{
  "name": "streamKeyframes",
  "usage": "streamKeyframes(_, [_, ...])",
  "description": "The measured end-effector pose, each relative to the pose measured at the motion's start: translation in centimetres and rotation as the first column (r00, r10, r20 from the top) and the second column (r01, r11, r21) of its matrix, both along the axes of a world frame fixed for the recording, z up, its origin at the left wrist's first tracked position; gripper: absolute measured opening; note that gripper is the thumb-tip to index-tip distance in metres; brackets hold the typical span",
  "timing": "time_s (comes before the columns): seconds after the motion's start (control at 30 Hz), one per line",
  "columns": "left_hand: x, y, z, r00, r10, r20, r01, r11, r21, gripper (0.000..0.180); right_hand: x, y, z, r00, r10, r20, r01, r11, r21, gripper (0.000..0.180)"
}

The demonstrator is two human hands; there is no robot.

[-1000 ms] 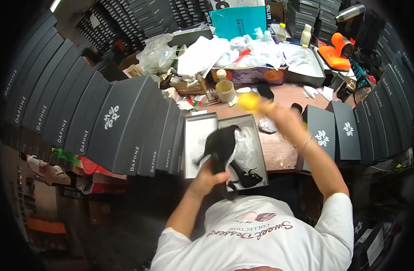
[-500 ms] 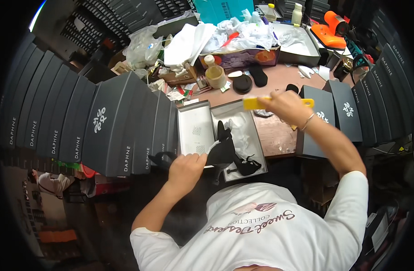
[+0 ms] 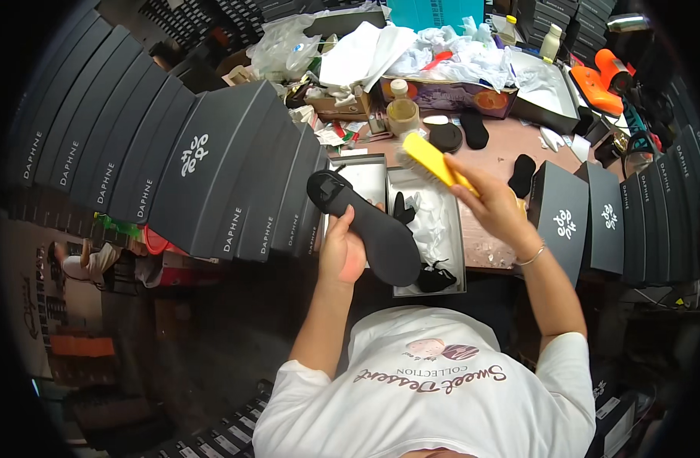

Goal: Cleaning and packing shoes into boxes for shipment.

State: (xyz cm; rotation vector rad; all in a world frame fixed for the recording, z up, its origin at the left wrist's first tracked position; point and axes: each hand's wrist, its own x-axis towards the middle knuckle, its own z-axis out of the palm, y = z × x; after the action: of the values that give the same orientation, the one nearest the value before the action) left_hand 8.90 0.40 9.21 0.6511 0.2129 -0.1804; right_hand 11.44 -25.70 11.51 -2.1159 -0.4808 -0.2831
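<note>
Left hand: the left hand (image 3: 344, 250) is closed around a black shoe (image 3: 384, 244), thumb lying on the sole, fingertips just showing past the opposite edge.
Black shoe: held up near the lower left part of the open box, tilted, sole facing the camera; heel end up and left, broad forefoot down and right.
Right hand: the right hand (image 3: 493, 204) is gripping a yellow brush (image 3: 430, 160) by one end, fingers wrapped over it.
Yellow brush: raised above the table; pale bristles face down and left, toward the shoe. Visible gap between the two.
Open box: a grey shoebox (image 3: 462, 263) sits at the table's near edge, white tissue (image 3: 428, 229) inside, with a second black shoe (image 3: 438, 280) at the near end. Lid (image 3: 365, 172) lies just beside it on the left, pale inside upward, partly hidden by the held shoe.
Tabletop: pinkish table (image 3: 487, 243), worn in patches. Round dark container (image 3: 445, 138) next to a black pad (image 3: 476, 130); beyond, a capped bottle (image 3: 402, 118) and a purple carton (image 3: 455, 101) heaped with crumpled white paper (image 3: 460, 65).
Flanks: closed dark grey boxes (image 3: 216, 168) crowd the left; more grey boxes (image 3: 561, 206) stand right.
</note>
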Motion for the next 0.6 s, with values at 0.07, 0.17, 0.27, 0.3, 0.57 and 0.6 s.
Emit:
streamKeyframes(0.07, [0.5, 0.6, -2.0, 0.998, 0.016, -0.053, -0.018, 0.999, -0.034, 0.035, -2.6, 2.6, 0.4, 0.996, 0.06, -0.067, -0.061, 0.998, -0.007, 0.047])
streamKeyframes(0.17, [1.1, 1.8, -2.4, 0.997, 0.059, -0.058, -0.061, 0.997, -0.042, 0.034, -10.2, 4.2, -1.8, 0.892, 0.401, -0.208, -0.451, 0.798, -0.399, 0.048])
streamKeyframes(0.27, [2.6, 4.0, -3.7, 0.992, 0.081, -0.093, -0.094, 0.985, -0.143, 0.027, -12.7, 1.8, -2.0, 0.854, 0.441, -0.277, -0.514, 0.799, -0.312, 0.046])
streamKeyframes(0.3, [2.6, 3.5, -2.9, 0.994, 0.078, -0.081, -0.087, 0.989, -0.117, 0.027, -12.4, 1.3, -2.1, 0.901, 0.386, -0.2, -0.427, 0.871, -0.244, 0.047])
streamKeyframes(0.57, [-2.9, -2.1, -0.8, 0.975, -0.152, -0.16, 0.13, 0.981, -0.141, 0.029, -3.4, -2.2, -11.9, 0.941, -0.339, 0.024, 0.339, 0.941, -0.02, 0.045])
streamKeyframes(0.6, [-3.3, -2.3, -0.9, 0.98, -0.159, -0.117, 0.145, 0.982, -0.124, 0.029, -3.2, -3.0, -13.2, 0.927, -0.37, -0.064, 0.366, 0.928, -0.063, 0.043])
